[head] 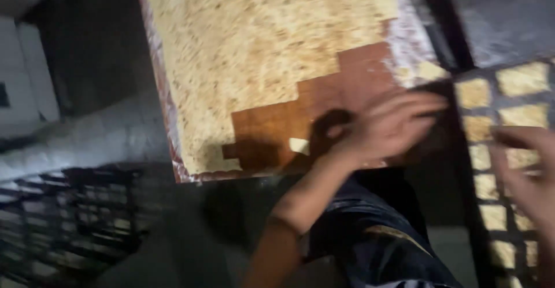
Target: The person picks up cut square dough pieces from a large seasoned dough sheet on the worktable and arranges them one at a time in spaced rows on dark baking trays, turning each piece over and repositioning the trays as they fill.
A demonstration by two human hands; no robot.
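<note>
Dark grid rack of pale squares under left hand, grip apart; right hand beside, grip unclear.

The tray base reads as glossy brown wood or laminate. The slab on it is pale, grainy and matt. The grid rack has dark matt bars, apparently metal, holding crumbly yellowish squares.

No packages, labels, signs or screens anywhere in this blurred view
</note>
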